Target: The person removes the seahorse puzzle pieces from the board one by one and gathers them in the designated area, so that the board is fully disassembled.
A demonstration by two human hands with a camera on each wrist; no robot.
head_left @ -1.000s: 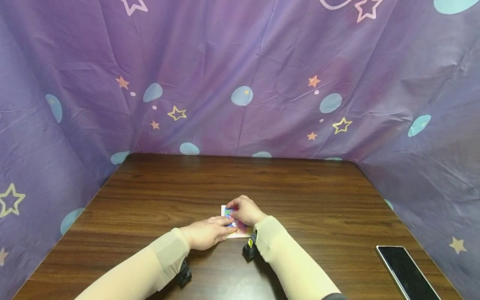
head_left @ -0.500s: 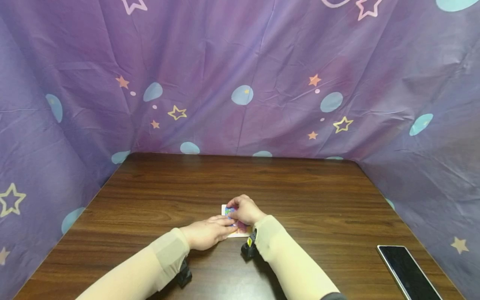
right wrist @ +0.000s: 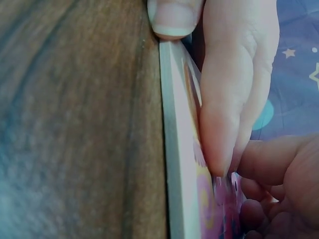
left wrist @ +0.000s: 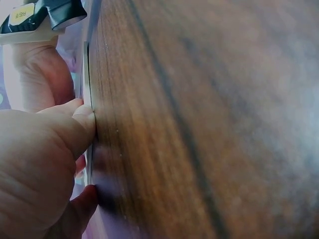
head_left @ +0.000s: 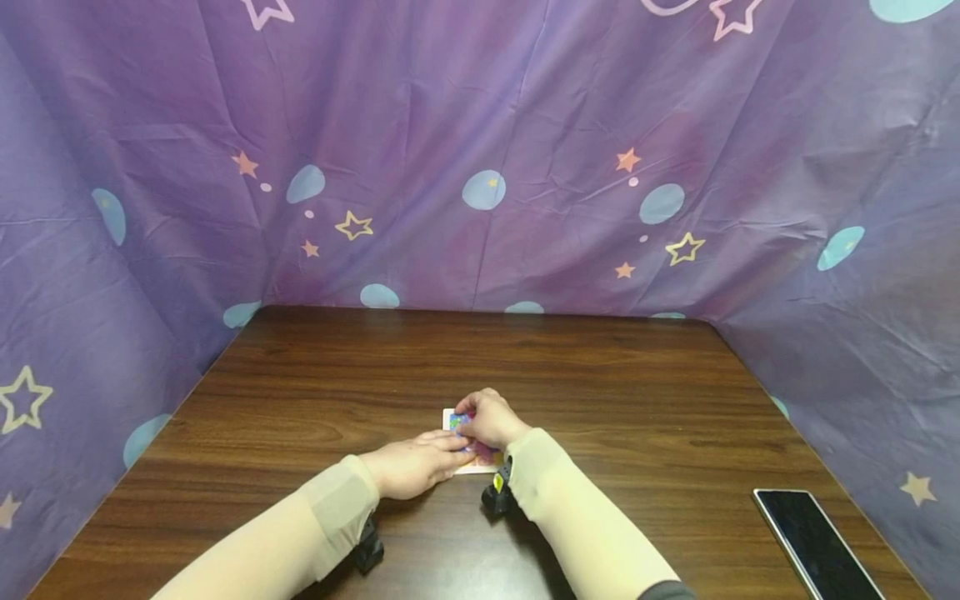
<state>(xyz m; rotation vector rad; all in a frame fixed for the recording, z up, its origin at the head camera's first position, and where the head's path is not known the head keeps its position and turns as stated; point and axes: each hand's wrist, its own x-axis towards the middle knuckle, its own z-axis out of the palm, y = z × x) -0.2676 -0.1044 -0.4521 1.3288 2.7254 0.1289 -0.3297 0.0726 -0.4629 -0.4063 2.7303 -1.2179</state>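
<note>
A small flat board [head_left: 480, 461] with a white border and a bright blue, pink and yellow picture lies on the wooden table. My left hand [head_left: 412, 468] rests on its left side with straight fingers, the thumb along the near edge. In the right wrist view the pale side of the board [right wrist: 175, 189] shows, with the left thumb [right wrist: 174, 17] at its edge. Bent over the far part of the board, my right hand [head_left: 491, 422] has thumb and fingertips close to the picture and the left fingertips. Whether it pinches anything is hidden.
A phone with a dark screen [head_left: 817, 546] lies at the table's near right. The brown table [head_left: 360, 358] is bounded at the back and sides by a purple star-patterned cloth [head_left: 420, 142]. Black wrist-worn devices [head_left: 497, 500] sit under the sleeves.
</note>
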